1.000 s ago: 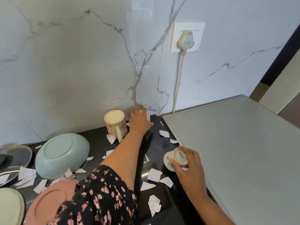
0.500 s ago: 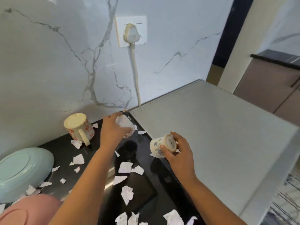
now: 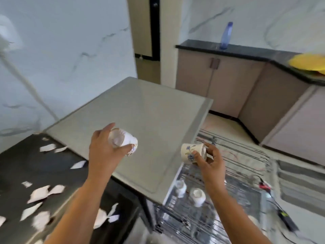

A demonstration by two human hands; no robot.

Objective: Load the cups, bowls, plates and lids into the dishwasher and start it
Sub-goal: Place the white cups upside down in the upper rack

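Black counter (image 3: 21, 166) strewn with paper scraps (image 3: 45, 191) lies nearest on the left, and low on the right a wire rack (image 3: 246, 155) holds two upturned cups (image 3: 197, 197). Past them the left hand (image 3: 103, 152) curls round a white cup (image 3: 123, 141) over the grey dishwasher top (image 3: 149, 111), while the right hand (image 3: 209, 161) pinches a blue-flowered cup (image 3: 190, 152) above the rack. Far back stands a blue bottle (image 3: 226, 35).

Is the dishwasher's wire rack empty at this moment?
No, two white cups sit in the wire rack, below the right hand.
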